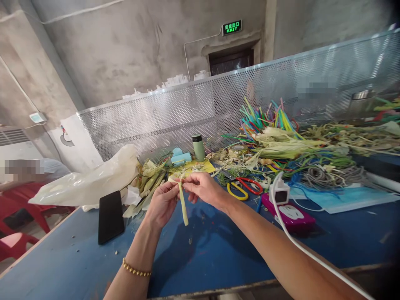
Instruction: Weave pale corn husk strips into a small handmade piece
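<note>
Over the blue table (215, 271), a pale green-yellow strip of corn husk (183, 207) dangles from my fingertips. My left hand (164, 202) pinches it near its upper end, thumb against the fingers. From the other side, my right hand (201, 187) closes on the same end; its fingertips nearly meet those of my left. Just beyond my right wrist lie scissors (246, 187) with one red and one yellow handle. Husk pieces (150, 177) are heaped behind my left hand, and a yellow sheet (208, 166) with scraps lies behind both hands.
A black phone (111, 216) and a plastic bag (90, 179) are at left. A green bottle (198, 148) stands by the perforated metal screen (156, 121). To the right are a magenta box (289, 214), a white charger cable (290, 239), a blue mask (343, 198) and colourful stems (265, 118).
</note>
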`<state>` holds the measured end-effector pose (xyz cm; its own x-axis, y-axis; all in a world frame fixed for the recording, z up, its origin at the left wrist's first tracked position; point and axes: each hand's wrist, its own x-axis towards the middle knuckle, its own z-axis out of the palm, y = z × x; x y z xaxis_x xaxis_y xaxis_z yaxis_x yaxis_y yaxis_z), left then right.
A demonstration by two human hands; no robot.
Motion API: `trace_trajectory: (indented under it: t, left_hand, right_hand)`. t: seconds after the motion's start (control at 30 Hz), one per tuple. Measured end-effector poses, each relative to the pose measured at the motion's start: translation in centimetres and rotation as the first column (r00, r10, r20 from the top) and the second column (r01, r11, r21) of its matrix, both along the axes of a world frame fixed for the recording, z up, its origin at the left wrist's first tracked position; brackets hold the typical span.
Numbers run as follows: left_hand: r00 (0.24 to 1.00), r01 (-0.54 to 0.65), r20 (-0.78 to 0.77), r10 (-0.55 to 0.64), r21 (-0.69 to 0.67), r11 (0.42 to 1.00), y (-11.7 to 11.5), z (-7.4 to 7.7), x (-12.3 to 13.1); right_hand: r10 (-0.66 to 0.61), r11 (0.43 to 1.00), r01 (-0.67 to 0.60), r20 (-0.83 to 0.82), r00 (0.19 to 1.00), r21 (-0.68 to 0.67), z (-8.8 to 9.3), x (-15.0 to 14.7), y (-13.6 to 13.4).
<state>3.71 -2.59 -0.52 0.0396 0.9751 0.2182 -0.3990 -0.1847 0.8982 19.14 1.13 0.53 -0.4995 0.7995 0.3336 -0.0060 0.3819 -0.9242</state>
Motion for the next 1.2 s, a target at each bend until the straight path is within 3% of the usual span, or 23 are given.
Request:
trace_trajectory:
  t: [0.13,0.27,0.37,0.63,0.9,1.0,1.2]
  left_hand:
    - [0.999,0.026,-0.047,-0.027,-0.007,1.000,-0.3,0.2,0.3]
    - [0.991,-0.067,-0.116,0.067,0.008,0.998,-0.4,0.2,0.3]
    - [0.981,-0.105,-0.160,0.111,0.044,0.994,-0.5,0.2,0.4]
    - [0.971,-0.201,-0.113,0.209,0.082,0.976,-0.7,0.0,1.5]
    - [0.973,-0.228,-0.028,0.231,0.084,0.970,-0.8,-0.2,1.9]
    - [0.979,-0.201,-0.018,0.203,0.079,0.976,-0.8,0.0,1.7]
    - [0.962,-0.175,-0.180,0.206,0.175,0.969,-0.7,0.1,1.2]
  right_hand:
    - [-0.088,0.993,0.080,0.082,0.993,0.091,0.6,0.2,-0.3]
    - [-0.261,0.929,0.192,0.190,0.947,0.317,1.4,0.5,-1.1]
    - [-0.306,0.896,0.209,0.204,0.930,0.391,1.7,0.6,-1.3]
    - [-0.219,0.931,0.139,0.214,0.952,0.336,1.7,0.9,-1.1]
    - [-0.161,0.963,0.099,0.239,0.957,0.252,1.5,1.0,-0.8]
    - [-0.209,0.949,0.148,0.203,0.957,0.278,1.3,0.8,-0.7]
    - [-0.213,0.926,0.179,0.069,0.975,0.332,0.9,0.4,-0.2]
